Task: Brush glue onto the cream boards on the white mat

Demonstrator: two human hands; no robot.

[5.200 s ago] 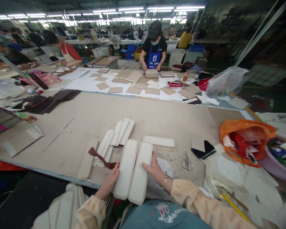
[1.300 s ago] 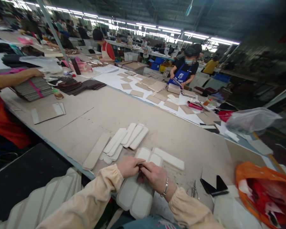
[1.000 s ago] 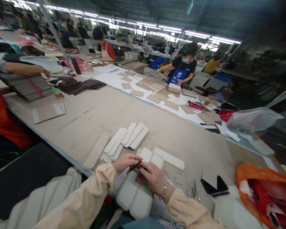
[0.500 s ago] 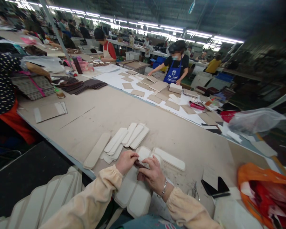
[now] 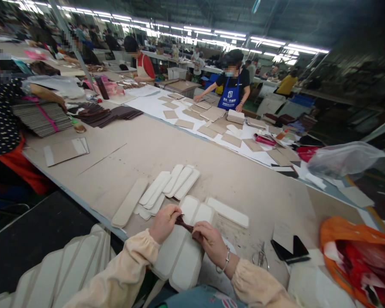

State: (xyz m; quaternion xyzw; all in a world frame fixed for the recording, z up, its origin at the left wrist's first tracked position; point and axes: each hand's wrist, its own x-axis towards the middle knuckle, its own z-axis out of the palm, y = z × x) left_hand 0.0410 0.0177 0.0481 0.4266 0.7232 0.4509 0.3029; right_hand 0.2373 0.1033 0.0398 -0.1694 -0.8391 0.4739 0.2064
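Observation:
A thin dark brown strip (image 5: 186, 225) is stretched between my two hands; its exact material is hard to make out. My left hand (image 5: 164, 222) pinches one end, fingers closed. The other end is gripped by my right hand (image 5: 209, 238), which wears a bracelet. Directly under the strip lies a stack of pale padded panels (image 5: 186, 261), each with two rounded white pieces on a beige backing. Behind my left hand rest several loose white rounded pieces (image 5: 157, 188). One long beige panel (image 5: 130, 202) sits left of them.
Scissors (image 5: 261, 259) lie to the right, near black folded pieces (image 5: 291, 250) and an orange bag (image 5: 356, 239). More panels (image 5: 67, 265) fan out at lower left. One co-worker (image 5: 232, 87) stands across the table, another (image 5: 6, 107) at left beside a tied stack (image 5: 40, 117).
My hands have moved apart, my left hand leftward and my right hand down and right. The brown strip, bunched between them before, is drawn out longer.

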